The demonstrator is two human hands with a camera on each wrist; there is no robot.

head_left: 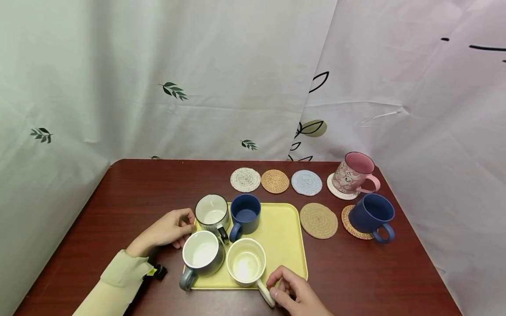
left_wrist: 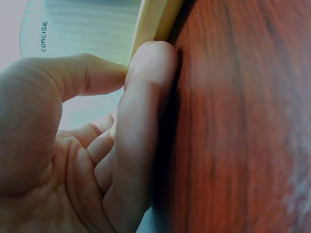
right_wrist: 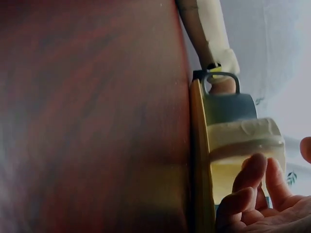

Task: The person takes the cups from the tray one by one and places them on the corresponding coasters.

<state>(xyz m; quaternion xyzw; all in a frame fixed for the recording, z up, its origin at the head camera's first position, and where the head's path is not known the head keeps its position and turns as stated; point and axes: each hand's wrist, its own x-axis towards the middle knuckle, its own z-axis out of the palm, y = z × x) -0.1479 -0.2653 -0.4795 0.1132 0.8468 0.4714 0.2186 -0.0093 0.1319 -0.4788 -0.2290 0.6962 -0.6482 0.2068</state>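
Observation:
A yellow tray (head_left: 282, 245) carries several mugs. At its left edge my left hand (head_left: 174, 228) pinches the rim between thumb and fingers; the tray edge (left_wrist: 150, 24) shows between them in the left wrist view. The white mug with a black handle (head_left: 211, 210) and the grey mug (head_left: 202, 252) stand beside that hand. My right hand (head_left: 294, 289) is at the handle of the cream mug (head_left: 246, 263), thumb apart from the bent fingers (right_wrist: 252, 177); whether they touch the handle is unclear. A small blue mug (head_left: 246, 213) stands behind the cream one.
Right of the tray, a pink mug (head_left: 352, 173) and a larger blue mug (head_left: 371, 215) sit on coasters. Other round coasters, white (head_left: 245, 180), tan (head_left: 275, 181), light blue (head_left: 306, 182) and beige (head_left: 318, 220), lie on the brown table (head_left: 158, 184). A curtain hangs behind.

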